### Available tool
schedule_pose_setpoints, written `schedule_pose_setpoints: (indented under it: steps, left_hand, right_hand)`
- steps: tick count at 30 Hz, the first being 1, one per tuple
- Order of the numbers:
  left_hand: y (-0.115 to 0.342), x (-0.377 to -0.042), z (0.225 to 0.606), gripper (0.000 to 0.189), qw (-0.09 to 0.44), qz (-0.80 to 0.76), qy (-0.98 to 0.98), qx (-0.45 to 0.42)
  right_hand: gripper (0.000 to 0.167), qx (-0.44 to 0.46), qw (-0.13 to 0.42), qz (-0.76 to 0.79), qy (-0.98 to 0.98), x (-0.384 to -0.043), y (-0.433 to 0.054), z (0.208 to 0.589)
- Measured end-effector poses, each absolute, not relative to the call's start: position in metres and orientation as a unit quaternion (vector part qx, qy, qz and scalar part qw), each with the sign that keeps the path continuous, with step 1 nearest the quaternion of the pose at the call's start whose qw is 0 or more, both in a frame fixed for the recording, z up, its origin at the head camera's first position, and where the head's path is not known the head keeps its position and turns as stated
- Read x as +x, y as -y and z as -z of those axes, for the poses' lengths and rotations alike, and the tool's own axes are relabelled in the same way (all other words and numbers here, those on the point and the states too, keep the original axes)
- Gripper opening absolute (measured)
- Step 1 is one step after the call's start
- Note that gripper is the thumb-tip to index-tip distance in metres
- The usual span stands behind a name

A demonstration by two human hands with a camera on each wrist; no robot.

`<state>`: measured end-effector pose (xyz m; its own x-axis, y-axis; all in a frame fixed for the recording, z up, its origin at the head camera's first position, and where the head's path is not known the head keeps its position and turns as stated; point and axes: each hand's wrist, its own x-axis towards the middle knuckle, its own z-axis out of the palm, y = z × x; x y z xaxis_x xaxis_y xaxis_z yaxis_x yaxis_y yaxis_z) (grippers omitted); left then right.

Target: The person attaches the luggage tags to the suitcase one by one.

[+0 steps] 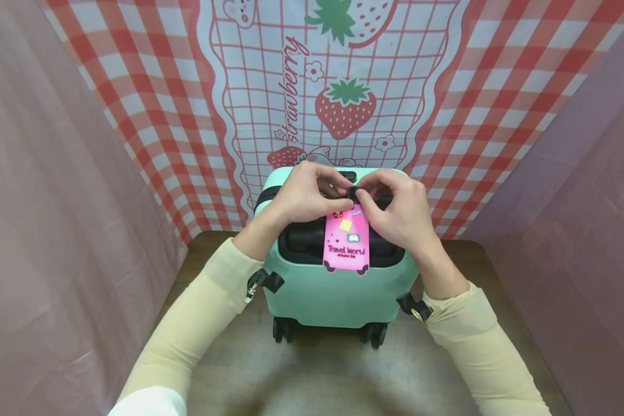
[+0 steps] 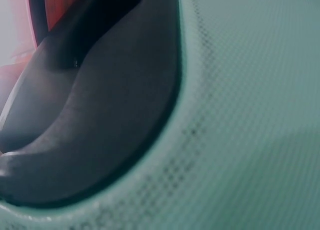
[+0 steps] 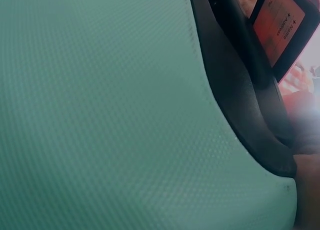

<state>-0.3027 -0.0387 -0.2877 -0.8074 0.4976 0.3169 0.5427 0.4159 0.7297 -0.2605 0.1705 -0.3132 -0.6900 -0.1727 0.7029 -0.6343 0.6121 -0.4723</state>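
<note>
A mint-green suitcase (image 1: 338, 297) stands upright, with a black carry handle (image 1: 301, 240) set in its near upper side. Over that handle hangs a pink luggage tag (image 1: 345, 245) printed "Travel World", its black strap (image 1: 352, 193) rising from its top. From the left, my left hand (image 1: 309, 193) pinches the strap between thumb and fingers. Opposite it, my right hand (image 1: 403, 211) pinches the same strap, fingertips close to the left ones. In the right wrist view the back of the tag (image 3: 280, 29) shows an orange card with name and address lines. Fingers partly hide the strap.
Under the suitcase is a brown wooden table (image 1: 239, 370). Behind it hangs a red-and-white checked strawberry cloth (image 1: 151, 86). Pinkish curtains (image 1: 57, 231) close off both sides. The suitcase has black wheels (image 1: 378, 335) at its base and a black band (image 1: 266, 197) at its left.
</note>
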Motion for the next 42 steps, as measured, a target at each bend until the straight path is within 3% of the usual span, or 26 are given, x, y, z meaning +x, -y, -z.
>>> schedule_pose_setpoints:
  steps: [27,33,42]
  left_hand:
    - [0.0371,-0.304,0.2902,0.028,0.032,0.443,0.836,-0.322]
    - [0.0368,-0.304,0.2907,0.021,0.04,0.461,0.827,-0.32]
    - [0.0384,-0.3032,0.2894,0.016,0.014,0.498,0.808,-0.316]
  right_hand:
    - [0.015,0.222,0.311,-0.363,0.85,-0.2574,-0.1719,0.3147]
    - [0.016,0.196,0.32,-0.384,0.844,-0.2589,-0.1718,0.3146]
    - [0.012,0.202,0.267,-0.384,0.86,-0.2592,-0.1722,0.3113]
